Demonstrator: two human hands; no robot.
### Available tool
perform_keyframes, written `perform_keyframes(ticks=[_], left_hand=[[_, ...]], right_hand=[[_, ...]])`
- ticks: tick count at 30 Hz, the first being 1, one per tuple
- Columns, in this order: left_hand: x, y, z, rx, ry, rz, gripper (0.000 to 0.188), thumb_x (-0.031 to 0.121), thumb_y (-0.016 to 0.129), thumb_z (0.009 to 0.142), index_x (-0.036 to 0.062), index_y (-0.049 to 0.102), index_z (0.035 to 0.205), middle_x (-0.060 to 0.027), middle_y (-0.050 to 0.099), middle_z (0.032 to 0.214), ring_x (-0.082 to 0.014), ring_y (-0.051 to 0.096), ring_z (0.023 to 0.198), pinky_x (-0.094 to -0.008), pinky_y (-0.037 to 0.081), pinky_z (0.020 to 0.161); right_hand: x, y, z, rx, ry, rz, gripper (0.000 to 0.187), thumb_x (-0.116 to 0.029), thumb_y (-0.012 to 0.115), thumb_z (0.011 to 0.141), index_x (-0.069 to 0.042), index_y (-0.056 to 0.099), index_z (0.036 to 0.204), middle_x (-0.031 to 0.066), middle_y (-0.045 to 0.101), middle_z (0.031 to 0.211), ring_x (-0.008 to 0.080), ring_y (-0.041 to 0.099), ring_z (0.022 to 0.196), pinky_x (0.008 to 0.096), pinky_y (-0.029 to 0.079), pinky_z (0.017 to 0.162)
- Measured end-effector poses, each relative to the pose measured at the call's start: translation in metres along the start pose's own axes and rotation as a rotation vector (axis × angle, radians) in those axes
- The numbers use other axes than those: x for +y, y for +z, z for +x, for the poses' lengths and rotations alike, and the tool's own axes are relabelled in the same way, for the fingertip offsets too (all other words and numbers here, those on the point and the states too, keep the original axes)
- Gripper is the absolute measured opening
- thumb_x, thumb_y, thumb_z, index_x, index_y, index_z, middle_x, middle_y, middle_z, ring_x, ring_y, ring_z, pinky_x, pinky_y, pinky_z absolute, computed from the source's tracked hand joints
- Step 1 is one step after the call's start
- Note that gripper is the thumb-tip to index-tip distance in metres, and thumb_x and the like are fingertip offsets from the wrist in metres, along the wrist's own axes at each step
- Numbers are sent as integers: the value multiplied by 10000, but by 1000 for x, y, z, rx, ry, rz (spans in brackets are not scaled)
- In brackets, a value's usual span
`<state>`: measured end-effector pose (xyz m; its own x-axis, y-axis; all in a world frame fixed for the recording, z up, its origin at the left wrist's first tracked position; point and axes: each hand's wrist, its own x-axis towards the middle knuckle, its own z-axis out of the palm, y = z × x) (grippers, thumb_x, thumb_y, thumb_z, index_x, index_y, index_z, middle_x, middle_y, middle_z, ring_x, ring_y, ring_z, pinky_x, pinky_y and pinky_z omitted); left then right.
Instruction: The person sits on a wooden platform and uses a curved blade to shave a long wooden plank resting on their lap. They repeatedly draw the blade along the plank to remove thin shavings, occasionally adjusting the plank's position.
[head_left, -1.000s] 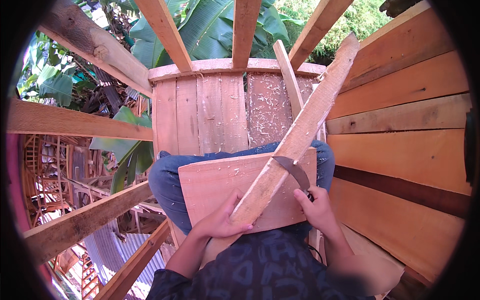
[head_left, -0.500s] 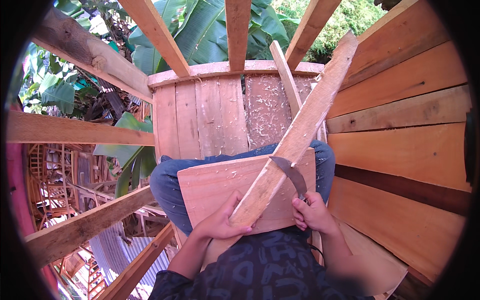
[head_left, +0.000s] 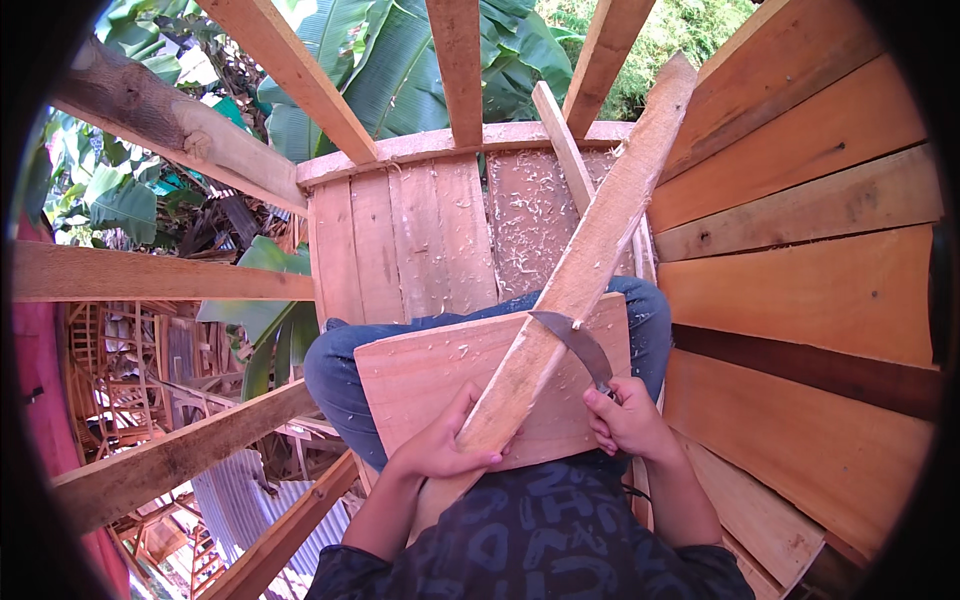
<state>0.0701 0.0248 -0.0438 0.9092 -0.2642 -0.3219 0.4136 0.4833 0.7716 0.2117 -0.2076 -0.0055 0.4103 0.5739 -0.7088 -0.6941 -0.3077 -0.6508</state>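
Observation:
A long, rough wooden plank [head_left: 598, 240] slants from my torso up to the far right, its far end cut to a ragged point. Wrapped round its near end is my left hand [head_left: 440, 437], thumb on top. My right hand [head_left: 626, 418] grips the handle of a curved sickle [head_left: 575, 345]; most of the handle is hidden in my fist. The dark blade lies across the plank, its tip near the plank's left edge and its inner curve against the wood. Beneath both, a flat board [head_left: 420, 370] rests across my crossed legs in blue jeans, with a few shavings on it.
Pale shavings are scattered over the plank floor [head_left: 415, 240] ahead. A thin wooden strip [head_left: 562, 145] leans behind the plank. Upright posts [head_left: 455, 70] and rails [head_left: 165, 272] stand ahead and left, with banana leaves beyond. A wall of wide boards [head_left: 800, 310] rises on the right.
The view has shifted slightly. Both hands keep their grips, and the sickle remains at nearly the same spot on the plank.

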Motion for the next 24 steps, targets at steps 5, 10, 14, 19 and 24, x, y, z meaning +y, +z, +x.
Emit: perform_keyframes(ticks=[5, 10, 14, 19, 24], left_hand=[[3, 2, 1, 14, -20, 8, 506, 61, 727, 827, 67, 334, 1147, -105, 593, 1069, -128, 596, 927, -296, 501, 814], [-10, -4, 0, 13, -10, -3, 663, 12, 740, 776, 51, 307, 1276, -147, 592, 1131, -173, 616, 943, -327, 502, 825], [-8, -4, 0, 9, -9, -14, 659, 9, 739, 777, 52, 310, 1276, -138, 591, 1119, -173, 615, 944, -323, 498, 827], [-10, -4, -2, 24, -17, -10, 670, 5, 744, 774, 56, 310, 1282, -130, 589, 1116, -178, 616, 957, -318, 504, 823], [-9, -5, 0, 20, -94, -23, 674, 0, 745, 773, 63, 309, 1283, -135, 585, 1136, -183, 619, 966, -324, 523, 800]], right_hand=[[10, 5, 4, 237, -267, -380, 283, -233, 620, 941, 8, 574, 799, 10, 524, 555, 73, 474, 446, 255, 374, 408], [7, 12, 10, 348, -510, -555, 271, -207, 649, 916, 39, 622, 807, 14, 539, 552, 63, 464, 488, 265, 359, 443], [3, 8, 3, 18, -232, -426, 260, -217, 621, 932, 1, 626, 791, -15, 517, 526, 59, 463, 428, 238, 342, 408], [-8, -2, -1, 64, 8, -104, 327, -243, 598, 953, -23, 570, 712, -7, 499, 503, 45, 448, 402, 238, 333, 372], [-11, 10, -5, -186, 59, -284, 357, -211, 544, 978, -40, 498, 668, -9, 446, 485, 64, 437, 376, 232, 364, 359]])
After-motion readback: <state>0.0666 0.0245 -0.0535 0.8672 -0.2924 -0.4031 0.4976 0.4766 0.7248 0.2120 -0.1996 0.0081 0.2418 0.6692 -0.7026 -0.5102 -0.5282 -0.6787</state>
